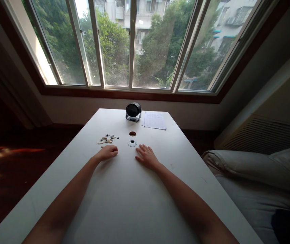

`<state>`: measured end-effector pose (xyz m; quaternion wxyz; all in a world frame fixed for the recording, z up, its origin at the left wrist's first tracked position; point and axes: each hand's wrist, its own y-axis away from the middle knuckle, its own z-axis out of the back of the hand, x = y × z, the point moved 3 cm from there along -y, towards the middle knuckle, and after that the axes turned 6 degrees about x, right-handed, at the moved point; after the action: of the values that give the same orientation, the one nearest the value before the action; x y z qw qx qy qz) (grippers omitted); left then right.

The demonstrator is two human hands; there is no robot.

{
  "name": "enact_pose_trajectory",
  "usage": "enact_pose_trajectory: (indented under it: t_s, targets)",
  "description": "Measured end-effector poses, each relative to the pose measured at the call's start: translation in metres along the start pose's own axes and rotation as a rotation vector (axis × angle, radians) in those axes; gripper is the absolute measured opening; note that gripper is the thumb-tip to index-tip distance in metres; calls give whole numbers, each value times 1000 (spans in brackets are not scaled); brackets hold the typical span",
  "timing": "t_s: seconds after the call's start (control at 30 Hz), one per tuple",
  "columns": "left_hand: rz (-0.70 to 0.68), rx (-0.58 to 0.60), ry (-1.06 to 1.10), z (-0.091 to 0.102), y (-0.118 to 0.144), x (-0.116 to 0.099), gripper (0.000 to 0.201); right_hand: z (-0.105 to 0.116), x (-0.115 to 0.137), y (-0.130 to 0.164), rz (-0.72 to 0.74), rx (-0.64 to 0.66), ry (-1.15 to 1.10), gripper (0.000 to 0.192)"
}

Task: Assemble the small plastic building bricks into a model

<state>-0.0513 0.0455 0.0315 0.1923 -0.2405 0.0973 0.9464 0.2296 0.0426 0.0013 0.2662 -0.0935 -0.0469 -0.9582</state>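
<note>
Small tan and dark loose pieces (106, 139) are seen scattered on the white rectangular table (124, 200), just beyond the loosely curled, empty left hand (108, 152). The right hand (147, 156) is laid flat, fingers spread, holding nothing, near a round grey disc (132, 143).

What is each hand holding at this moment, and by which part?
Nothing visible. The right hand lies flat and open on the table; the left hand rests curled beside the small pieces, its contents hidden.
</note>
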Motion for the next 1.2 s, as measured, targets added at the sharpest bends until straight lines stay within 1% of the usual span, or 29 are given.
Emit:
enact_pose_trajectory:
  t_s: [0.07, 0.13, 0.23, 0.33, 0.4, 0.47, 0.57, 0.7, 0.8, 0.93, 1.03, 1.13, 1.2]
  targets:
    - [-52, -44, -24, -12, -4, -11, 21, -1, 0, 0, -6, 3, 3, 61]
    - [-80, -117, -52, -23, -5, -21, 19, -1, -1, 0, -4, -5, 3, 61]
    - [-112, -229, -113, -34, -4, -32, 14, -3, -2, -1, 14, -31, -6, 60]
    - [-30, -338, -190, -35, -3, -32, 14, -5, -4, -2, 24, -48, -16, 59]
    - [29, -371, -229, -34, -3, -29, 14, -7, -4, -2, 28, -59, -19, 58]
    - [40, -361, -247, -35, -3, -27, 12, -8, -5, -3, 32, -75, -21, 58]
    - [17, -348, -235, -37, -5, -25, 11, -10, -6, -4, 43, -104, -27, 57]
    - [-22, -356, -149, -38, -7, -24, 11, -10, -7, -4, 82, -183, -52, 52]
    - [-59, -349, -68, -38, -9, -24, 11, -8, -5, -4, 147, -256, -96, 43]
    - [-66, -354, -5, -37, -9, -23, 11, -1, 1, -3, 199, -384, -202, 19]
    - [-61, -345, 52, -39, -11, -24, 13, 5, 9, -1, 205, -470, -238, 16]
    - [-37, -336, 113, -42, -16, -22, 16, 7, 16, -1, 241, -474, -202, 13]
    - [6, -335, 145, -43, -23, -19, 19, 7, 19, -1, 270, -463, -179, 12]
